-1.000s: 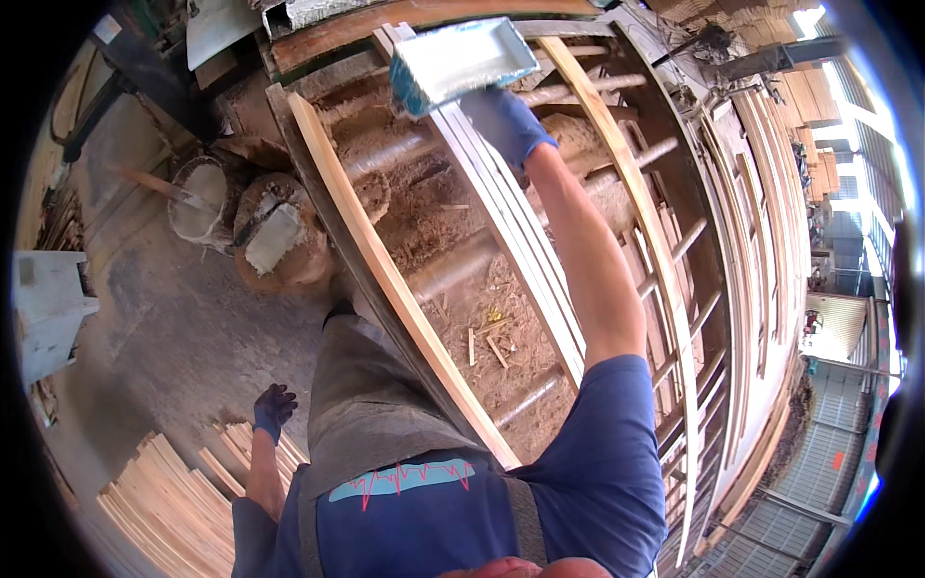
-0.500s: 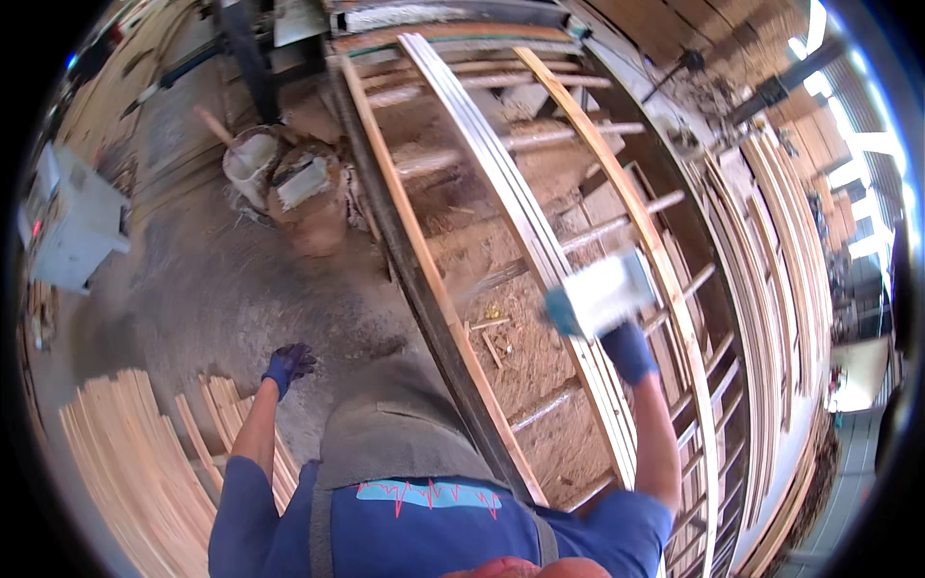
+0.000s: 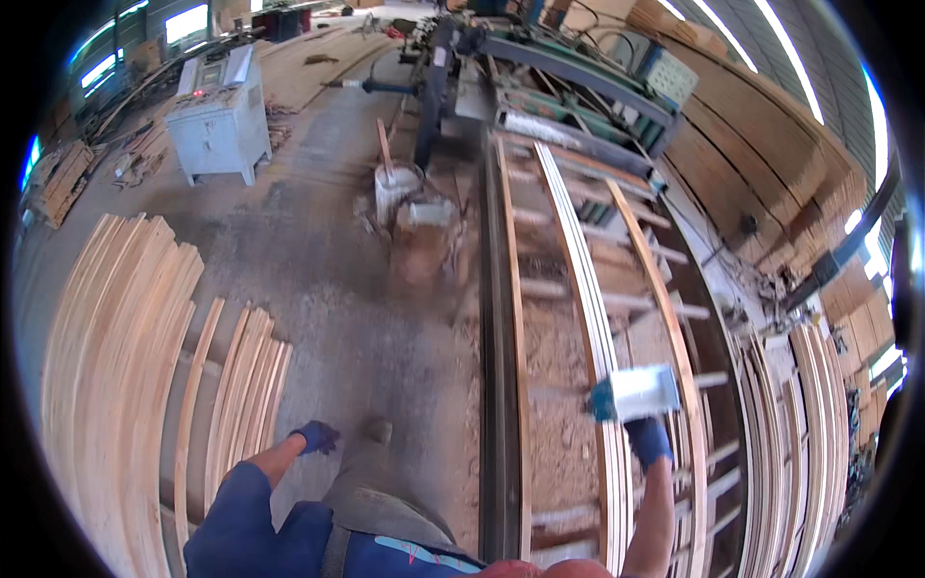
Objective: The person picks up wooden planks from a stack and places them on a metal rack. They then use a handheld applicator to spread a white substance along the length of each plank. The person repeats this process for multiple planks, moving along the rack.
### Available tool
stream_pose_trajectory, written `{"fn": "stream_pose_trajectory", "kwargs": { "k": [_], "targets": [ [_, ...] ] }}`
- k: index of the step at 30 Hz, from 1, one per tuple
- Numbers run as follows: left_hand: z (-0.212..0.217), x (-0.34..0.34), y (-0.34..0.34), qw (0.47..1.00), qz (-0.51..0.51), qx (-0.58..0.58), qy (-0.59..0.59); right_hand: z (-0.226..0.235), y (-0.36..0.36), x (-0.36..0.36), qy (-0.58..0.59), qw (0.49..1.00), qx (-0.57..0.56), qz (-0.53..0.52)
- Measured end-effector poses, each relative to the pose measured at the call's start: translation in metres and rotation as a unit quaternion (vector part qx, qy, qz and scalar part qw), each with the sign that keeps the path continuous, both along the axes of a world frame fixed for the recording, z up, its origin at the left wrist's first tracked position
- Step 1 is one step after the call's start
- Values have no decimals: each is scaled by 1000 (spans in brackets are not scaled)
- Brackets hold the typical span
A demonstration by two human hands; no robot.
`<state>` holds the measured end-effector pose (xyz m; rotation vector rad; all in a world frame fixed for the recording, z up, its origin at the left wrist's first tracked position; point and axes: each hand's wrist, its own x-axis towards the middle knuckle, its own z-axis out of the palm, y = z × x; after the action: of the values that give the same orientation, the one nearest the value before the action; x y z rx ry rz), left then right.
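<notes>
My right hand (image 3: pixel 649 441), in a blue glove, is closed on a white box-shaped spreader with a teal end (image 3: pixel 646 392). The spreader lies across a bundle of narrow wooden strips (image 3: pixel 579 246) whose top faces look white-coated. These strips rest lengthwise on a rack of crossbars, between a single wooden strip (image 3: pixel 515 318) on the left and another strip (image 3: pixel 667 299) on the right. My left hand (image 3: pixel 317 438), also gloved in blue, hangs over the floor with its fingers apart and nothing in it. The fingers under the spreader are partly hidden.
Stacked boards (image 3: pixel 116 337) and loose strips (image 3: pixel 246 385) lie at the left. A white bucket with a stick (image 3: pixel 393 188) stands left of the rack's metal rail (image 3: pixel 497 385). Farther off are a grey control cabinet (image 3: pixel 220 130) and a machine frame (image 3: pixel 568 72). More strips (image 3: pixel 814 424) lie right.
The view has swung up and turned, showing more of the machine and cabinet. The spreader in my right hand has moved nearer me along the white-coated strips. My left hand stays empty.
</notes>
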<state>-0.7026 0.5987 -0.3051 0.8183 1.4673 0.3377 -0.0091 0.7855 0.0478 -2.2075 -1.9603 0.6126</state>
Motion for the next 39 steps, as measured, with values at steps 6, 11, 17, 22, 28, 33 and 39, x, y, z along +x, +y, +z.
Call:
{"fn": "stream_pose_trajectory", "kwargs": {
  "k": [6, 11, 17, 22, 28, 33, 39],
  "targets": [
    [48, 65, -190, 978, 169, -118, 38, -46, -137, 86, -123, 980, 1, 155],
    [78, 128, -317, 990, 72, -103, 64, -31, -351, 149, -143, 980, 29, 137],
    [50, 182, -463, 992, 102, -75, -13, -68, -616, 294, -230, 927, 180, 233],
    [6, 170, -687, 950, 202, -219, -92, -34, -694, 281, 65, 992, 58, 86],
    [46, 217, -913, 950, 231, -206, 39, 7, -834, 294, -21, 998, 32, 51],
    [22, 270, -1047, 953, 209, -216, 46, 18, -1016, 352, -20, 997, 25, 71],
    [72, 390, -1121, 993, 45, -107, 33, -7, -1295, 462, 41, 997, 68, -16]
  ]
}}
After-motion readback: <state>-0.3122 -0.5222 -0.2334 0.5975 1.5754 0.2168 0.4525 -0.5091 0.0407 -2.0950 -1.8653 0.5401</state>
